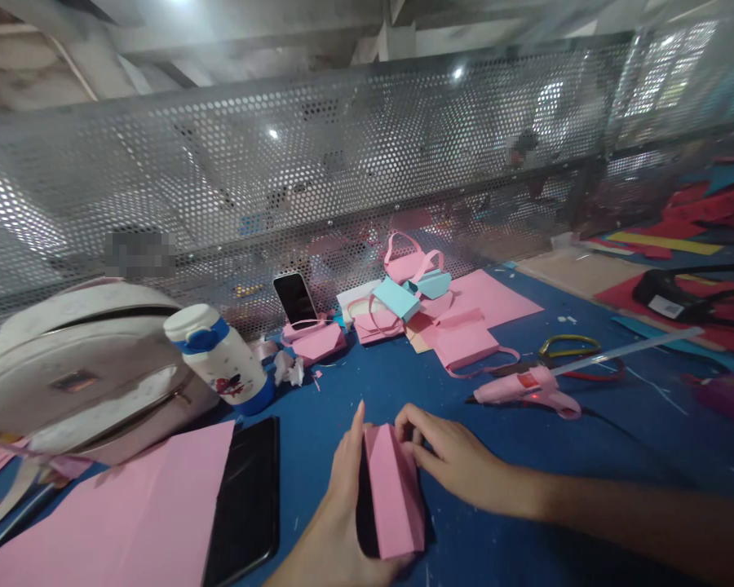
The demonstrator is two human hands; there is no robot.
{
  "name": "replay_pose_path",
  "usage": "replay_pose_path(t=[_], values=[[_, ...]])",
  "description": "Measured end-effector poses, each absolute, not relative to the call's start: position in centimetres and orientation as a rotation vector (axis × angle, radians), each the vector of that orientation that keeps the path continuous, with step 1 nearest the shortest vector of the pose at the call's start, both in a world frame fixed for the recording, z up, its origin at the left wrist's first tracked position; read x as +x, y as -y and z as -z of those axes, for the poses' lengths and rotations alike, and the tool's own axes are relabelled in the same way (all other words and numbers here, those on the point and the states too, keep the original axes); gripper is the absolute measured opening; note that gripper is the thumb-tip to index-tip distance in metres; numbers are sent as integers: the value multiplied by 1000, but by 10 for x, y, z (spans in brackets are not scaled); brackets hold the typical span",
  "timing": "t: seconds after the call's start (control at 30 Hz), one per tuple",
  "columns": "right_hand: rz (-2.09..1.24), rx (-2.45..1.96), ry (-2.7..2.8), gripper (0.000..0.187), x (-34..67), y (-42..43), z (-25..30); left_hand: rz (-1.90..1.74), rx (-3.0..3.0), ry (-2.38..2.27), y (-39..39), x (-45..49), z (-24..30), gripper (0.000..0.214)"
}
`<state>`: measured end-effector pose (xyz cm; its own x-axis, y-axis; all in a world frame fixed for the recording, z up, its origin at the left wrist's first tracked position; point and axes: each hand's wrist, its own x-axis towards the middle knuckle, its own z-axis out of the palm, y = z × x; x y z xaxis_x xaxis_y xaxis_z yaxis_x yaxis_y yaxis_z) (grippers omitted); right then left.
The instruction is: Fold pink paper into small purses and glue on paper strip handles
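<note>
A folded pink paper piece [395,493], long and box-like, stands on the blue table in front of me. My left hand [346,497] cups its left side and near end, one finger pointing up along the far left edge. My right hand [446,456] has its fingers curled against the upper right edge, the fingertips partly hidden. To the right lies a pink hot glue gun [526,387] with a clear glue stick out of its back. Scissors [572,350] with yellow and red handles rest behind it.
Finished-looking small pink paper bags [465,342] and light blue ones [397,299] lie at the back by a perforated metal screen [318,171]. A phone [294,297], a bottle [220,359], a backpack [91,367], pink sheets [128,505] and a black tablet [248,497] stand left.
</note>
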<state>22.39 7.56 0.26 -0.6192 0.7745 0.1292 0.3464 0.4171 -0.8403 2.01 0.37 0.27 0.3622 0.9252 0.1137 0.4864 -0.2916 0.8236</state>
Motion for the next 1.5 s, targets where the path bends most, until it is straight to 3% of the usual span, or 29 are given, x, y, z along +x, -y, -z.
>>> replay_pose_path(t=[0.23, 0.43, 0.57, 0.73, 0.8, 0.93, 1.0, 1.07, 1.17, 1.23, 1.5], values=[[-1131, -902, 2143, 20, 225, -72, -4, -826, 1952, -1231, -4, 18, 0, 124], [-792, -593, 2332, 48, 234, -71, -7, -921, 1939, -1220, -4, 14, 4, 119], [-483, -269, 2411, 36, 235, -73, -9, -882, 1857, -1196, -4, 11, 2, 122], [-562, -244, 2401, 24, 234, -72, -16, -911, 1773, -1146, -2, 8, 2, 119], [-729, -329, 2387, 37, 234, -70, -20, -949, 1789, -1148, -2, 8, 3, 113], [-1116, -559, 2302, 85, 233, -65, -21, -1026, 1867, -1197, 1, 7, 3, 103], [-1281, -641, 2180, 94, 231, -65, -17, -1016, 1877, -1212, 1, 5, 2, 104], [-1405, -700, 2011, 86, 229, -67, -10, -985, 1837, -1202, 1, 1, -1, 105], [-1579, -754, 1763, 52, 225, -74, -2, -926, 1742, -1177, 0, -4, -7, 109], [-1667, -754, 1627, 41, 223, -79, 1, -885, 1724, -1198, -2, -6, -12, 103], [-1612, -768, 1594, 34, 225, -83, -5, -1152, 1840, -1514, -16, -10, -24, 36]])
